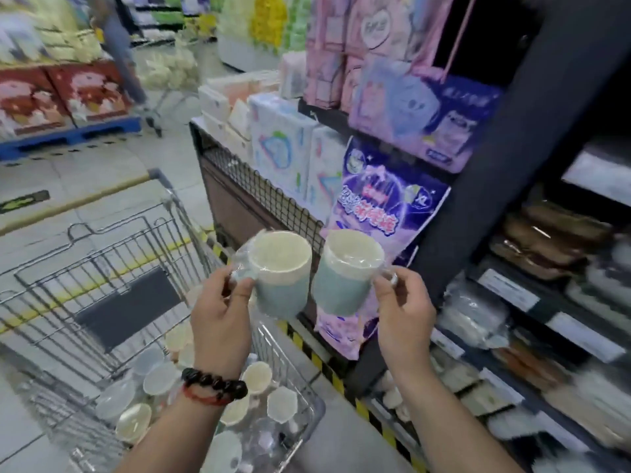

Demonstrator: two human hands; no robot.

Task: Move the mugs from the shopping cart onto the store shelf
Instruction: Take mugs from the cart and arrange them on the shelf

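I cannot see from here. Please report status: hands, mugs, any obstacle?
Left hand grips one wrapped mug; right hand grips another mug. More mugs in cart. Shelf on right, already crowded.

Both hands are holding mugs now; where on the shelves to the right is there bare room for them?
No clear gap shows. The shelves look packed with blurred goods. Low down, pale cups fill the edge. The cart is bare at its far end, with mugs crowding the near end.

Bright even store light; heavy motion blur right; wide-angle bending at edges.
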